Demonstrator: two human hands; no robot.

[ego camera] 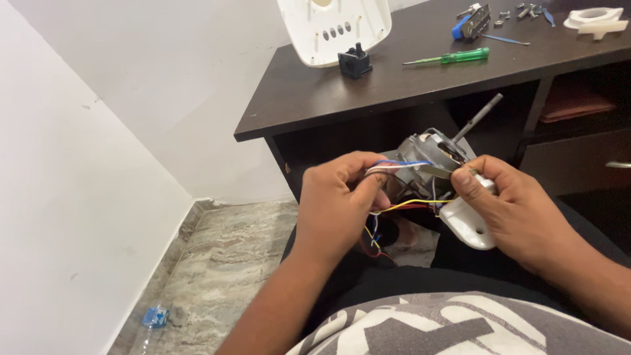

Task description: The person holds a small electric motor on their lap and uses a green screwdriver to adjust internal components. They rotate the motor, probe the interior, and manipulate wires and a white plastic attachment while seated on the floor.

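Your left hand pinches a bundle of coloured wires; your right hand grips the small electric motor by its white bracket, held over your lap below the dark desk with its green screwdriver

Two hands: the left hand and the right hand. One motor, with one shaft. One bundle of wires. On the worktop: one green screwdriver, one black switch block, one white cover, and perhaps six loose screws, too small to count surely.
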